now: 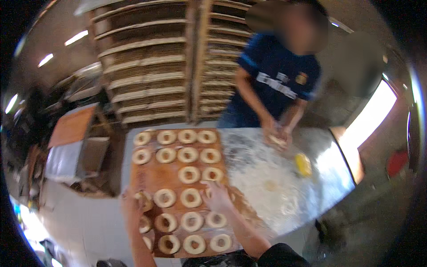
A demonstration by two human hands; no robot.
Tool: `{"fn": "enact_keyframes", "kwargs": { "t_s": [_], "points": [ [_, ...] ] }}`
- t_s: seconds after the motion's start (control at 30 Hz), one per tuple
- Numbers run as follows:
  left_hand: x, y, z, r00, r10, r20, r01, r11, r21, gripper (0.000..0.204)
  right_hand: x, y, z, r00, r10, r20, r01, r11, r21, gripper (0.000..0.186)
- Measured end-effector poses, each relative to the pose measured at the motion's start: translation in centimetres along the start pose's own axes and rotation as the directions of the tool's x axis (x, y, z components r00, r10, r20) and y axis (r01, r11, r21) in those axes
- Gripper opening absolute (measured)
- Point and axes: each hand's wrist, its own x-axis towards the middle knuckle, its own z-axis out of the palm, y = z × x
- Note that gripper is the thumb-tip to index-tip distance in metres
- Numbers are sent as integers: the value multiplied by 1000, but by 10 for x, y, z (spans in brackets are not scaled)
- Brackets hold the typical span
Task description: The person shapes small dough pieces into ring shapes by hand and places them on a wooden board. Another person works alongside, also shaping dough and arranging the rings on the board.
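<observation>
A wooden board [155, 172] bears rows of pale dough rings [188, 155], with a bare stretch at the left of its third row. My right hand [219, 197] is over the board's right side, fingers reaching out and partly covering a dough ring beneath it. Those fingers look apart, though blurred. At the left edge of the board is my left hand [132, 202], close beside a dough ring [144, 201]. Blur hides how its fingers are set.
Flour covers the metal table [324, 191] to the right, where a yellow object [303, 165] lies. Across the table a person in a dark blue shirt [279, 73] handles a piece of dough [278, 141]. Behind stands a slatted wooden rack [147, 66]; a box-like stand [66, 155] is at left.
</observation>
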Motion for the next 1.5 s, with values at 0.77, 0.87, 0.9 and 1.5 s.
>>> {"fn": "enact_keyframes", "kwargs": {
  "t_s": [0.77,0.87,0.9,1.5],
  "points": [
    [-145,393,260,863,331,381,70,670,-739,31,-76,256,-234,981,64,180,-164,766,622,67],
    [-152,399,250,905,309,292,-65,779,-623,26,-70,243,-227,996,80,44,-90,939,333,77],
    [-153,399,252,906,308,292,-97,820,-564,25,-65,238,-218,992,32,-124,-24,997,67,81],
    [-140,327,247,986,165,-31,-156,831,-534,41,-35,110,-127,951,-79,298,-256,336,906,50]
  ]
}}
